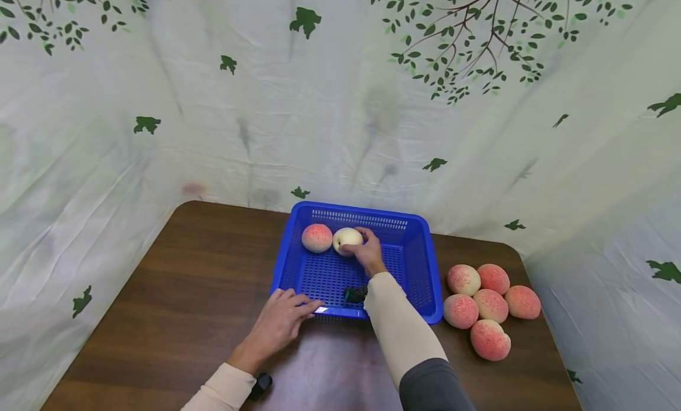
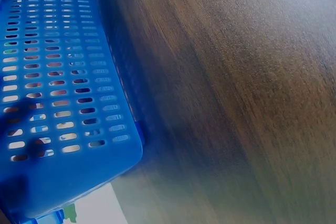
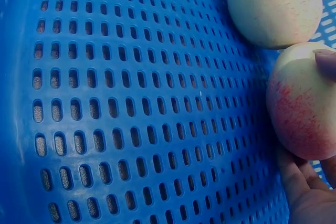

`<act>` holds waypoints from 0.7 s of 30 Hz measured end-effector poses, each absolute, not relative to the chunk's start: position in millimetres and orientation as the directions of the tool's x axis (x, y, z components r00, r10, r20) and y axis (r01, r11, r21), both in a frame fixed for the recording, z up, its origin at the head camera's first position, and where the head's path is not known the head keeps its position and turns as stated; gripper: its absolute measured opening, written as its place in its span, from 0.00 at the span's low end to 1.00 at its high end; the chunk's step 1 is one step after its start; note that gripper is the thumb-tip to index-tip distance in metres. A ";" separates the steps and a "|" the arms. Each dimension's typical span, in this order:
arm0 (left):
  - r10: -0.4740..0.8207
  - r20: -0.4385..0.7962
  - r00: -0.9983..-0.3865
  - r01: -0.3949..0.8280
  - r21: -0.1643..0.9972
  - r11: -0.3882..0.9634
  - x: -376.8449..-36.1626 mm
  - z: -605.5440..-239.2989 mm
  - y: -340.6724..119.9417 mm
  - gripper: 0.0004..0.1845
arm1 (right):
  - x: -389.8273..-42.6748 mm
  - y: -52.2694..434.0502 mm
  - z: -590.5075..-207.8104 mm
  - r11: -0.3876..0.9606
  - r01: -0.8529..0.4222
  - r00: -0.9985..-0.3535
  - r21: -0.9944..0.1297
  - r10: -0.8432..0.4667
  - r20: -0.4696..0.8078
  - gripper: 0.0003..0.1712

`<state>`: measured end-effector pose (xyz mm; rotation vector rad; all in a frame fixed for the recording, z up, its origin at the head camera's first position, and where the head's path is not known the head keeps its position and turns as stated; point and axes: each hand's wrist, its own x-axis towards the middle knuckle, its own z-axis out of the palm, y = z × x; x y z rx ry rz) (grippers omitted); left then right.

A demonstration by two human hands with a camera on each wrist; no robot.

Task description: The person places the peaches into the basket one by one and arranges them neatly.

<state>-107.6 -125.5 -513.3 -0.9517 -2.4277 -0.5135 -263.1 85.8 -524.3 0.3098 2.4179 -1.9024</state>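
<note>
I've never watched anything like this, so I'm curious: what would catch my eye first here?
Probably the bright blue basket near the far edge of the brown table, where the right hand holds a peach beside another peach. Next, the cluster of pink peaches to the basket's right. Behind everything, a whitish backdrop shows green leaves.

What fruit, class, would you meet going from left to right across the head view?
Pink peach in the blue basket → pale-looking peach beside it, gripped by the right hand → group of pink peaches on the table, right of the basket.
</note>
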 end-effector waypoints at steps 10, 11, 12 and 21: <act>0.530 0.555 -0.642 0.702 0.148 0.696 -106.5 -514.2 -127.1 0.15 | -264.1 82.1 -524.8 0.221 0.231 -0.971 -0.948 0.116 -0.210 0.40; 0.530 0.554 -0.642 0.703 0.150 0.695 -106.3 -514.5 -127.2 0.15 | -263.9 81.9 -524.5 0.226 0.234 -0.970 -0.946 0.113 -0.214 0.41; 0.531 0.553 -0.642 0.704 0.150 0.694 -106.2 -514.8 -127.2 0.15 | -263.8 82.0 -524.3 0.233 0.234 -0.971 -0.944 0.110 -0.213 0.41; 0.538 0.532 -0.655 0.694 0.140 0.706 -105.4 -513.8 -127.9 0.15 | -262.7 85.9 -517.5 0.261 0.263 -0.965 -0.929 0.080 -0.250 0.43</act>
